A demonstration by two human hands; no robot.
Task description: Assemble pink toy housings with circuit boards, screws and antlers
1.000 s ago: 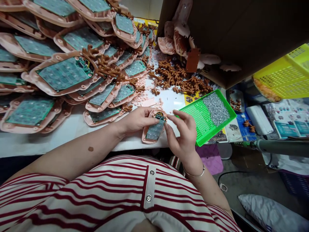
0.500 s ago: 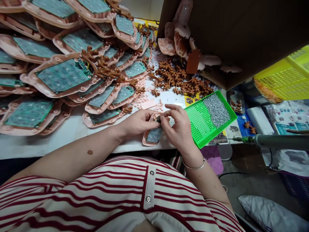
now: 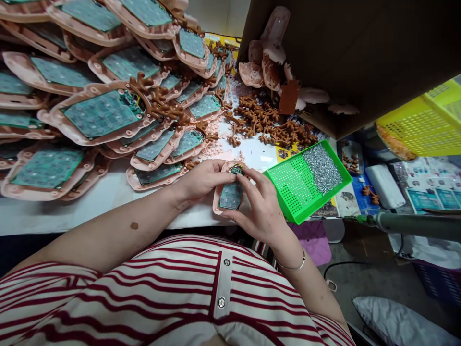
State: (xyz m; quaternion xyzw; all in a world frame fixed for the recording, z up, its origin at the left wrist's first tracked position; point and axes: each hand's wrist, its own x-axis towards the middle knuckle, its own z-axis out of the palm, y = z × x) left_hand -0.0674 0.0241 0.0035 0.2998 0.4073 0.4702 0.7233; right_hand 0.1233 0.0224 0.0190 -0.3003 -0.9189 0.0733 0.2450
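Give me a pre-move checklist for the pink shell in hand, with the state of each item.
1. Left hand grips pink plastic shell with green circuit board: ok.
2. Right hand supports the shell's right edge, fingers at its top: ok.
3. Board seated flat in shell: cannot tell.
4. Green perforated plastic tray holds silver screws: ok.
5. Grey-handled electric screwdriver lies right of the tray, unheld: ok.
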